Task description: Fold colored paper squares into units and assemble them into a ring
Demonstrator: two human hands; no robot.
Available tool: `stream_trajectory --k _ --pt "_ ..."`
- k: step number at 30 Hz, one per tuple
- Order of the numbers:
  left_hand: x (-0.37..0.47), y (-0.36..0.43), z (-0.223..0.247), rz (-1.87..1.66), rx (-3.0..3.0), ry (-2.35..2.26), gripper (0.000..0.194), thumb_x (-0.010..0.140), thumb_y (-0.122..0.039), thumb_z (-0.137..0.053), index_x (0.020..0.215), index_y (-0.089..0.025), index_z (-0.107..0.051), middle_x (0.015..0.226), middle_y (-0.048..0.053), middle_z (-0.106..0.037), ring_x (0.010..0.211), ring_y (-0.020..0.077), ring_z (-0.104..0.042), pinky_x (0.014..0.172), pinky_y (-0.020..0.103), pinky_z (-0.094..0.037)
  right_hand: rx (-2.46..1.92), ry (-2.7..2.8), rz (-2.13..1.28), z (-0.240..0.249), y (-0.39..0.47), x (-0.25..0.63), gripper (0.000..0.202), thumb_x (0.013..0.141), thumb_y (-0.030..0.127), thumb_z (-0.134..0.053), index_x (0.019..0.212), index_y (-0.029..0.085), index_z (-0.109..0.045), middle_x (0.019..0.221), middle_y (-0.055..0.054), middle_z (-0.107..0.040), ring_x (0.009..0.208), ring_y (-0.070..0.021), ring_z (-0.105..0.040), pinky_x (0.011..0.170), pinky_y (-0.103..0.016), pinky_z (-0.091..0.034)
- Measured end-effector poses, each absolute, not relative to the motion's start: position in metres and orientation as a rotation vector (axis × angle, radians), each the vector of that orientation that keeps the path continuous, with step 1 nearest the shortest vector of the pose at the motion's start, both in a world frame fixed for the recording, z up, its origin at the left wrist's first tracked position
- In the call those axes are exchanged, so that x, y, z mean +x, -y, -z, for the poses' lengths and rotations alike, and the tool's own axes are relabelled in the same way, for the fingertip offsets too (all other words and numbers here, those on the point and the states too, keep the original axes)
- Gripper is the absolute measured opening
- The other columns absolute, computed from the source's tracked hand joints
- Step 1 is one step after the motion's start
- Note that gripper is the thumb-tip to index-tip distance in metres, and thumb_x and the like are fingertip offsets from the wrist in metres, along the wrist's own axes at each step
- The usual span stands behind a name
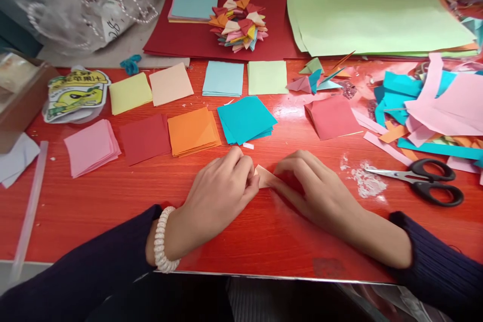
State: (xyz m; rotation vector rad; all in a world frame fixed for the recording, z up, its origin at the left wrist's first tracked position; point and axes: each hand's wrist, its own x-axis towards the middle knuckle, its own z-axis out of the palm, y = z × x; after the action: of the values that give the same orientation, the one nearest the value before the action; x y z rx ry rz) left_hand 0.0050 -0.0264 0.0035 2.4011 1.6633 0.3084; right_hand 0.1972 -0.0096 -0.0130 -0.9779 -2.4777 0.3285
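Creasing a small peach paper, both hands at the near middle of the bench

Small peach paper (265, 177) is lying low between the two hands, just above the red bench (241, 241), nearer the wearer than the teal paper stack (247, 119). Left hand (219, 186) is pinching its left end, thumb and forefinger closed on it. Right hand (320, 186) is meeting the other end from the right; its fingertips are partly hiding behind the hand, so cannot tell whether they are pinching or only pressing.

Step in hand, my reading: folding or flattening a crease. The paper is showing as a narrow, tapering shape, so some folding is probably in it already. The inner layers are not showing.

The next move, as I judge it, is calling for a firm left hold, edges lined up, and light, even pressure from the right along the fold. Pulling unevenly would be risking a skewed crease.

Nearby: orange paper stack (192, 131) sitting left of the teal one; scissors (415, 176) lying well to the right, untouched; folded-paper ring (246, 26) resting at the back.
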Motion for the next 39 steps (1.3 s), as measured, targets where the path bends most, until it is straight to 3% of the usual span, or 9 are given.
stream_trajectory --k 4,9,15,22,27,31,39 --pt "0.002 0.026 -0.001 -0.380 2.524 -1.575 0.015 0.090 -0.026 -0.042 0.095 -0.015 -0.052 0.095 0.005 -0.053 0.074 0.0133 -0.055 0.059 0.025 -0.043 -0.568 2.712 -0.332 0.008 0.013 0.215 0.040 0.087 0.019 -0.051 0.125 0.012 -0.044 0.122 -0.010 -0.056 0.119 -0.0191 -0.046 0.097 -0.037 -0.042" --pt "-0.012 0.017 -0.003 -0.405 2.880 -1.248 0.015 0.090 -0.023 -0.044 0.089 -0.014 -0.056 0.103 0.009 -0.057 0.092 0.0205 -0.055 0.075 0.034 -0.046 -0.578 2.772 -0.348 0.002 0.013 0.219 0.045 0.087 0.020 -0.049 0.131 0.012 -0.040 0.127 -0.008 -0.052 0.124 -0.0183 -0.041 0.105 -0.042 -0.035" --pt "-0.025 0.006 -0.005 -0.390 3.054 -0.804 0.024 0.090 -0.012 -0.043 0.113 -0.011 -0.052 0.122 0.009 -0.056 0.121 0.0235 -0.044 0.100 0.044 -0.037 -0.578 2.810 -0.278 0.002 0.011 0.221 0.046 0.088 0.022 -0.047 0.132 0.012 -0.037 0.133 -0.007 -0.045 0.129 -0.0185 -0.033 0.109 -0.045 -0.026" --pt "-0.029 0.000 -0.009 -0.371 3.011 -0.780 0.022 0.088 -0.015 -0.049 0.109 -0.014 -0.056 0.116 0.003 -0.061 0.117 0.0204 -0.049 0.100 0.040 -0.041 -0.574 2.833 -0.374 0.005 0.009 0.226 0.048 0.091 0.021 -0.042 0.135 0.008 -0.031 0.136 -0.007 -0.041 0.129 -0.0160 -0.033 0.110 -0.041 -0.027" --pt "-0.035 0.003 -0.015 -0.378 3.119 -0.658 0.027 0.087 -0.019 -0.052 0.113 -0.014 -0.054 0.123 0.006 -0.057 0.119 0.0205 -0.048 0.100 0.039 -0.043 -0.578 2.825 -0.249 0.004 0.012 0.222 0.049 0.089 0.021 -0.047 0.135 0.011 -0.033 0.135 -0.006 -0.043 0.129 -0.0182 -0.033 0.111 -0.044 -0.024" --pt "-0.036 0.009 -0.015 -0.506 3.142 -0.531 0.024 0.086 -0.025 -0.052 0.103 -0.009 -0.060 0.110 0.008 -0.064 0.111 0.0193 -0.055 0.096 0.035 -0.046 -0.594 2.836 -0.190 0.006 0.014 0.222 0.048 0.088 0.022 -0.049 0.134 0.014 -0.036 0.136 -0.002 -0.041 0.129 -0.0200 -0.033 0.112 -0.046 -0.021" --pt "-0.039 0.016 -0.016 -0.576 2.998 -0.670 0.018 0.080 -0.012 -0.052 0.095 -0.009 -0.061 0.096 0.007 -0.069 0.096 0.0193 -0.063 0.083 0.033 -0.051 -0.608 2.798 -0.245 0.005 0.007 0.230 0.040 0.087 0.020 -0.049 0.127 0.020 -0.047 0.128 0.006 -0.050 0.126 -0.0226 -0.037 0.114 -0.050 -0.007"
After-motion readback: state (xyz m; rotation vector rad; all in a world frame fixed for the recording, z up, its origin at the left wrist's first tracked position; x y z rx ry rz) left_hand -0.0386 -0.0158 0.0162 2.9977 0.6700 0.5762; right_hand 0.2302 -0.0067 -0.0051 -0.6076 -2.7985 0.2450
